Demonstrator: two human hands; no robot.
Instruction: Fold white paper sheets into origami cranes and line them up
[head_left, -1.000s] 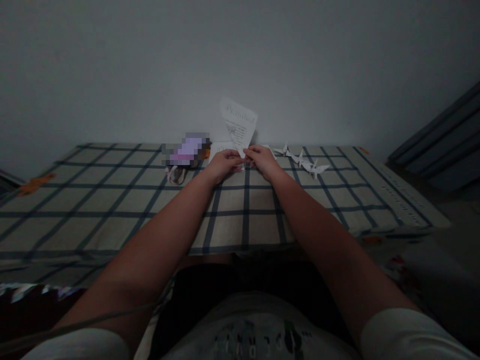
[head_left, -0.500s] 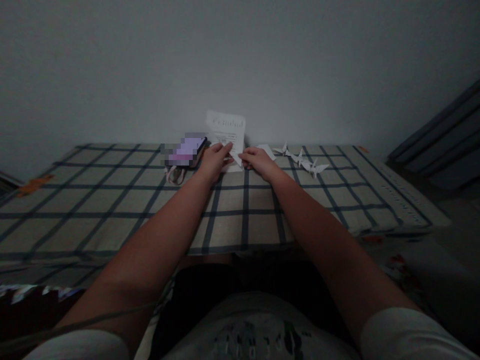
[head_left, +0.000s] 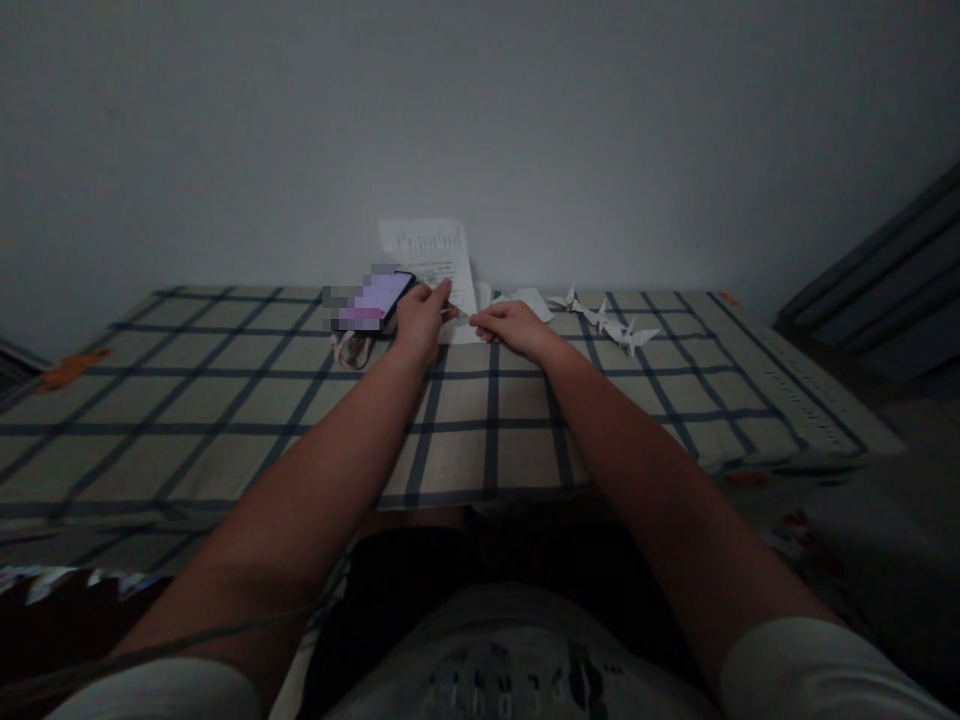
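Note:
A white sheet of paper (head_left: 456, 262) with printed lines stands tilted up near the wall, its lower part between my hands. My left hand (head_left: 420, 318) is closed on its lower left side, thumb on top. My right hand (head_left: 513, 328) pinches the lower right corner at the fingertips. Another piece of white paper (head_left: 463, 335) lies flat on the cloth beneath. Folds at the pinched corner are too small to make out.
A phone (head_left: 386, 295) with a lit screen and a pale strap (head_left: 351, 350) lies left of my hands. More white paper (head_left: 535, 303) and several folded paper cranes (head_left: 604, 318) lie to the right. The checked cloth (head_left: 457, 435) covers the table, which meets the wall (head_left: 480, 120).
The printed sheet has shifted left and leans further toward the phone. My right fingertips have moved slightly left with its corner, and more white paper shows behind them.

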